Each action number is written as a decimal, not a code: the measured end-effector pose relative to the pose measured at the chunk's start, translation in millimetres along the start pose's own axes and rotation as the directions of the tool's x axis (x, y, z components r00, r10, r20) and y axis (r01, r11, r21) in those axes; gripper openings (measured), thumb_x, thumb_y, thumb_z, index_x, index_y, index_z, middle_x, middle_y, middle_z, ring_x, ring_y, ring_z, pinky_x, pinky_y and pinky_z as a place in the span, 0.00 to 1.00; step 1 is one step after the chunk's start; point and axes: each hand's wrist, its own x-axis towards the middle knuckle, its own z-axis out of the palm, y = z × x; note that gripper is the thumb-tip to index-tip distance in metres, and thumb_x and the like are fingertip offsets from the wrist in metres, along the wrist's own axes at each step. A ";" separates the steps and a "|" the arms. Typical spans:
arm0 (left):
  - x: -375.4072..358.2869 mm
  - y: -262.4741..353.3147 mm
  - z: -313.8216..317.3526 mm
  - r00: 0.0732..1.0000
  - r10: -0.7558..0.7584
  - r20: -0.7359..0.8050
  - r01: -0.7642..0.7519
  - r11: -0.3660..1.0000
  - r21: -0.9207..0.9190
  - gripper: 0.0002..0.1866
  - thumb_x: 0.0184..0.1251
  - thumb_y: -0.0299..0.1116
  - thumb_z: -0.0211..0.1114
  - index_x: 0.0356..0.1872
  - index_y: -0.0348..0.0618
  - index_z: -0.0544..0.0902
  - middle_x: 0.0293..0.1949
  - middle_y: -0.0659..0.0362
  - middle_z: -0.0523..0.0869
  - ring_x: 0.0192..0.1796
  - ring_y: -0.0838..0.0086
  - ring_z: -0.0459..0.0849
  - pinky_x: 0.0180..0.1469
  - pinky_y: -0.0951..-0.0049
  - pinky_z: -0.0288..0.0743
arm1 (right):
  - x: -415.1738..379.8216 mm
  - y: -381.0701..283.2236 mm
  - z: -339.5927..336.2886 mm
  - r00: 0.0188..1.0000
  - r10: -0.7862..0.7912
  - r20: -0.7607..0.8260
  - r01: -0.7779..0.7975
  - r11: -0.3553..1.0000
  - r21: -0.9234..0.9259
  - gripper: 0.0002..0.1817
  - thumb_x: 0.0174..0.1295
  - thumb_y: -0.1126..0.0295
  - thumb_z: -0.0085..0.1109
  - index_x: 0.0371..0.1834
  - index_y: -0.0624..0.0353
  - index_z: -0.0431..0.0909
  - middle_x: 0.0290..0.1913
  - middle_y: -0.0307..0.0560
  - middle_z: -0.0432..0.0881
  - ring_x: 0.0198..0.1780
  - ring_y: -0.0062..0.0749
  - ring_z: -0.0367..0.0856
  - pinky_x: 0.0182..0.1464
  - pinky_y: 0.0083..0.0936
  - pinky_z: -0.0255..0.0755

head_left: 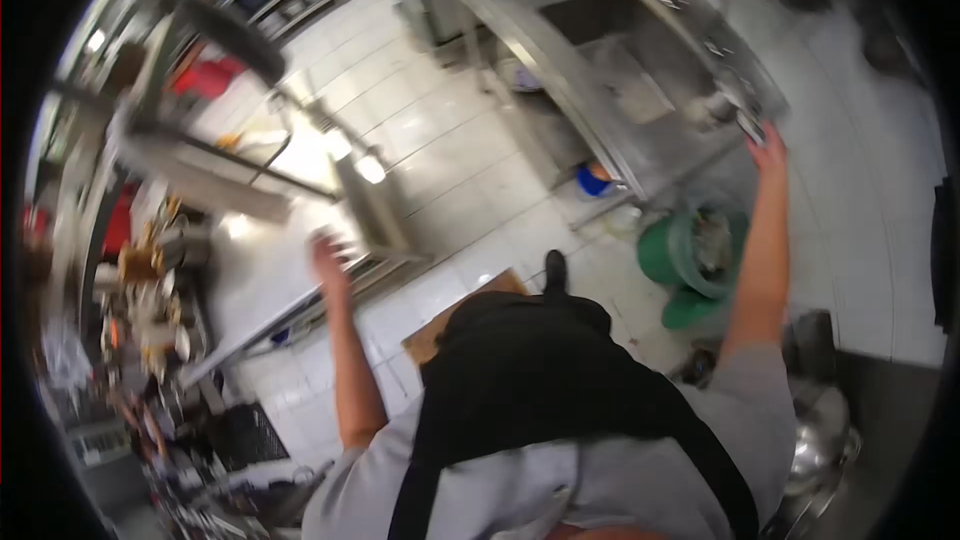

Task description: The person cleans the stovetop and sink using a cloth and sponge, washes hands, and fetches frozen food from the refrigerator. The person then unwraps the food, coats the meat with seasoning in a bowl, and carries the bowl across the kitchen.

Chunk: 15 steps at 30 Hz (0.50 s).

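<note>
My left hand (pixel 328 258) is stretched out over the near end of a steel worktable (pixel 270 275), blurred, with its fingers apart and nothing in them. My right hand (pixel 768 145) reaches far forward to the corner of the steel sink unit (pixel 690 155). Its fingers are closed round a small shiny metal piece (pixel 750 127), whose kind I cannot tell. Just beyond it, a rounded metal vessel (pixel 722 105) sits at the basin's edge. Inside the sink basin (pixel 590 15) lies a pale flat sheet-like thing (pixel 632 80).
Below the sink's right end stands a green bin (pixel 668 250) with a clear liner and waste. A blue container (pixel 593 179) is under the sink. Cardboard (pixel 430 338) lies by my feet on the tiled floor (pixel 440 155). Metal bowls (pixel 822 440) are at my right.
</note>
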 end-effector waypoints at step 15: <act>76.8 142.9 2.3 0.561 0.828 -0.009 -0.014 0.021 1.000 0.17 0.55 0.35 0.62 0.46 0.40 0.79 0.34 0.53 0.83 0.31 0.65 0.80 0.33 0.65 0.73 | 194.1 50.7 99.9 0.891 -0.315 0.328 0.442 0.771 -0.459 0.22 0.65 0.65 0.52 0.58 0.65 0.69 0.53 0.51 0.76 0.54 0.36 0.75 0.57 0.31 0.67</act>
